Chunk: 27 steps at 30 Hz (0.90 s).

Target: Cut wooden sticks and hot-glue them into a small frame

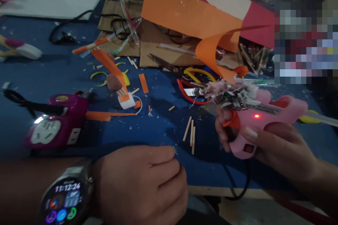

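My right hand (274, 144) is wrapped round the handle of a pink hot glue gun (280, 103), fingers at its orange trigger (233, 121). A small red light glows on its side, and its front end, pointing left, is crusted with shreds of clear and dark plastic (229, 93). Curled closed near the table's front edge is my left hand (142, 182), back of the hand up; the inside of its fingers is hidden. Just beyond, between my hands, several short wooden sticks (192, 133) lie on the blue tabletop. A watch (64, 197) is on my left wrist.
A purple power socket block (56, 123) with a plugged-in cable stands at left. An orange-strip and stick piece (112, 66) stands behind it. Red-handled scissors (187, 93) lie near the glue gun's tip. Cardboard (155, 51) and orange sheet (185, 10) fill the back.
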Motion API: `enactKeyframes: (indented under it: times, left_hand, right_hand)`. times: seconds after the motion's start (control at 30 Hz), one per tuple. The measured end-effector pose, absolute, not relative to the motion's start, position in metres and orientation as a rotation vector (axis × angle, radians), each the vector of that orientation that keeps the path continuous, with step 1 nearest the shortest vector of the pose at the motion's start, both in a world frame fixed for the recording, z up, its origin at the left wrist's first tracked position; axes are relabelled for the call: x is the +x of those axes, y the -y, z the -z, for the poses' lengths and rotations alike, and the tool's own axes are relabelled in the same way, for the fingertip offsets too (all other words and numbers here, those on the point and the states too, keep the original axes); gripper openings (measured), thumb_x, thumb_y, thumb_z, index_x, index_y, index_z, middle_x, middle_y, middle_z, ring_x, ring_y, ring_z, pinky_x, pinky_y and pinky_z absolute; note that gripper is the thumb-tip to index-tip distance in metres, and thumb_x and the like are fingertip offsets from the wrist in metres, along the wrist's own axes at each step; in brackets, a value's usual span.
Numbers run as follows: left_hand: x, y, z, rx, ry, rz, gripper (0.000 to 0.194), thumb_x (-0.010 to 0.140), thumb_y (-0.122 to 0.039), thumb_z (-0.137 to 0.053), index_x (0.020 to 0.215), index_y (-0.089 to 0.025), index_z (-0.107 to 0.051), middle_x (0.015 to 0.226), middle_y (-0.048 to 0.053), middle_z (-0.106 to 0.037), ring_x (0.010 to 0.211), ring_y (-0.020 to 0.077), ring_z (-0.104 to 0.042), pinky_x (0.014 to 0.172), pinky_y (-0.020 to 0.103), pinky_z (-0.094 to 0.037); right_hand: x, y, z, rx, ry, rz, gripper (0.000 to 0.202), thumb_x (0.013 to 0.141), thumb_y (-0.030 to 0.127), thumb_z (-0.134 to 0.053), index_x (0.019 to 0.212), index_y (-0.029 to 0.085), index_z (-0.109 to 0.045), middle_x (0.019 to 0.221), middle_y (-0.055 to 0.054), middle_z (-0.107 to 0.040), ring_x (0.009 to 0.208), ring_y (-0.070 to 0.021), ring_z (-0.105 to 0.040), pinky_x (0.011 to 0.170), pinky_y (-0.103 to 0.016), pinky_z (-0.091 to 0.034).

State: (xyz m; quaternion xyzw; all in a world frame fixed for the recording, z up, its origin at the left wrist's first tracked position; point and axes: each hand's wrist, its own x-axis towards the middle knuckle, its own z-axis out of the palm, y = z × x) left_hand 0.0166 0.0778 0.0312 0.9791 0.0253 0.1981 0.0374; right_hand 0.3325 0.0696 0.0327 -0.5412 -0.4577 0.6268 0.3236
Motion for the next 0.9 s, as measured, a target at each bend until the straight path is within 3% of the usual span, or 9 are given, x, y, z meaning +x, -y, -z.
enactKeyframes:
  times: [0.13, 0.37, 0.5, 0.6, 0.7, 0.83, 0.9]
  left_hand:
    - [0.017, -0.076, -0.029, 2.966, -0.134, -0.640, 0.028, 0.106, -0.021, -0.061, 0.099, -0.024, -0.089, 0.103, 0.008, -0.084, 0.088, 0.0237, -0.071, 0.087, 0.042, -0.064]
    - [0.015, -0.077, -0.033, 2.939, -0.077, -0.638, 0.018, 0.104, -0.027, -0.071, 0.096, -0.030, -0.088, 0.109, 0.009, -0.085, 0.093, 0.0248, -0.074, 0.089, 0.043, -0.066]
    - [0.017, -0.077, -0.035, 2.929, -0.053, -0.600, 0.016, 0.100, -0.028, -0.076, 0.089, -0.030, -0.086, 0.108, 0.011, -0.085, 0.090, 0.0252, -0.074, 0.086, 0.043, -0.066]
    - [0.019, -0.077, -0.033, 2.891, 0.005, -0.586, 0.017, 0.101, -0.027, -0.076, 0.087, -0.031, -0.085, 0.104, 0.009, -0.085, 0.089, 0.0237, -0.073, 0.087, 0.041, -0.066]
    - [0.023, -0.076, -0.028, 2.804, 0.107, -0.640, 0.024, 0.101, -0.024, -0.073, 0.083, -0.036, -0.082, 0.105, 0.003, -0.085, 0.094, 0.0220, -0.074, 0.094, 0.037, -0.067]
    - [0.028, -0.074, -0.022, 2.783, 0.149, -0.632, 0.020, 0.100, -0.032, -0.073, 0.083, -0.041, -0.080, 0.106, 0.000, -0.085, 0.105, 0.0223, -0.078, 0.100, 0.038, -0.069]
    - [0.032, -0.073, -0.021, 2.757, 0.196, -0.621, 0.015, 0.098, -0.037, -0.075, 0.084, -0.041, -0.079, 0.107, 0.002, -0.084, 0.109, 0.0233, -0.079, 0.097, 0.038, -0.071]
  right_hand:
    - [0.334, -0.068, -0.035, -1.357, 1.285, -1.652, 0.041, 0.097, 0.058, -0.082, 0.120, 0.026, -0.080, 0.093, -0.009, -0.080, 0.080, -0.0253, -0.076, 0.073, -0.035, -0.068]
    - [0.332, -0.068, -0.037, -1.248, 1.367, -1.617, 0.051, 0.092, 0.038, -0.092, 0.135, 0.048, -0.066, 0.108, 0.000, -0.076, 0.082, -0.0223, -0.076, 0.069, -0.033, -0.067]
    - [0.334, -0.067, -0.035, -1.258, 1.460, -1.617, 0.054, 0.097, 0.034, -0.088, 0.143, 0.050, -0.067, 0.124, -0.002, -0.078, 0.095, -0.0253, -0.083, 0.085, -0.037, -0.073]
    - [0.326, -0.069, -0.040, -1.275, 1.523, -1.581, 0.037, 0.096, 0.038, -0.088, 0.132, 0.044, -0.080, 0.120, -0.005, -0.081, 0.099, -0.0272, -0.084, 0.095, -0.040, -0.075]
    - [0.315, -0.072, -0.046, -1.241, 1.454, -1.631, 0.021, 0.089, 0.041, -0.093, 0.109, 0.043, -0.090, 0.115, -0.006, -0.084, 0.090, -0.0263, -0.085, 0.078, -0.037, -0.077]
    - [0.311, -0.062, -0.043, -1.154, 1.434, -1.829, 0.055, 0.078, 0.043, -0.099, 0.131, 0.053, -0.087, 0.124, -0.007, -0.086, 0.087, -0.0292, -0.086, 0.072, -0.039, -0.077]
    - [0.313, -0.051, -0.040, -1.084, 1.489, -1.910, 0.066, 0.079, 0.046, -0.097, 0.142, 0.055, -0.081, 0.113, -0.006, -0.088, 0.085, -0.0314, -0.086, 0.072, -0.041, -0.076]
